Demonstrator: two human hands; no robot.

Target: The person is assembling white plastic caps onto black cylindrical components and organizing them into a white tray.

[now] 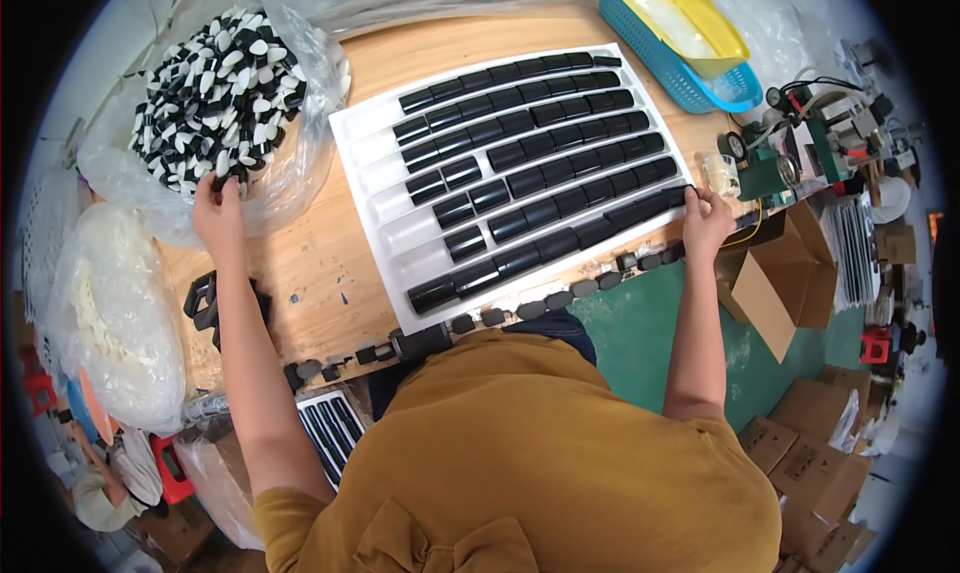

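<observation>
A white tray (366,213) with long grooves lies tilted on the table, and glossy black rounded pieces (530,250) sit end to end in its rows. Several rows have bare stretches at their left ends. At the right end of the nearest row, my right hand (707,223) pinches the last black piece between thumb and fingers. To the left, my left hand (219,213) is at the near edge of a heap of small black and white pieces (220,98) in an open clear plastic bag (325,103). Its fingertips are closed together there; what they hold is hard to make out.
A yellow basket (725,48) rests in a blue basket (670,73) at the back right. Beside them stands a green bench machine (765,173) with gauges. Black pieces (560,300) line the table's front edge. An open cardboard box (785,273) is at the right.
</observation>
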